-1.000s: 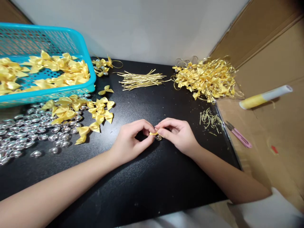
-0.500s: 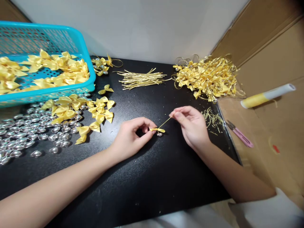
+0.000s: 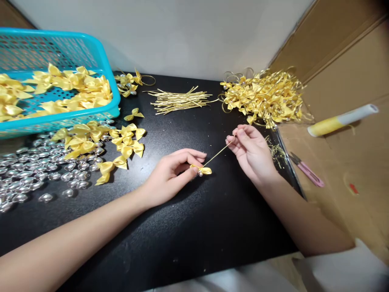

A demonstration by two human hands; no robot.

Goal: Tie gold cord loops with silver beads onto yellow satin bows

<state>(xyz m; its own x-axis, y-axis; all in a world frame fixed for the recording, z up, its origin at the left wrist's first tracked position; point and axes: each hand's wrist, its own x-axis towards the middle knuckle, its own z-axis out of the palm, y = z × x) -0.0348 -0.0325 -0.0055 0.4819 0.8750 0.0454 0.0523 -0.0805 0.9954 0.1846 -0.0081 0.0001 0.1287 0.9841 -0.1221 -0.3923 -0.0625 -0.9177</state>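
Closest to the person there's a pale sleeve (image 3: 340, 269) on the right arm, then bare black tabletop (image 3: 170, 243). A bit further in, the left hand (image 3: 172, 174) has a small yellow bow (image 3: 207, 171) pinched between thumb and fingers, low over the table, with a shiny silver bead (image 3: 199, 173) right at it. A thin gold cord (image 3: 219, 152) runs up at a slant from the bow to the right hand (image 3: 253, 152), which has the other end nipped in its fingertips, pretty much straight.

Off to the left is a big scatter of silver beads (image 3: 27, 172), with loose yellow bows (image 3: 127, 142) partly on top of them and partly on the table. Over right, some gold clippings (image 3: 275, 150) sit partly behind the right hand, and pink-handled snips (image 3: 308, 172) lie on the cardboard (image 3: 331, 162) just past the table edge.

Further back, left to right: a turquoise basket (image 3: 111, 81) with more bows inside, a little clump of bows, beads and a cord loop (image 3: 129, 83), a bundle of gold cords (image 3: 182, 100), and a big tangled heap of looped bows (image 3: 267, 97). A yellow and white tube (image 3: 343, 120) lies right of that heap. Behind it all, a plain pale wall (image 3: 188, 36).
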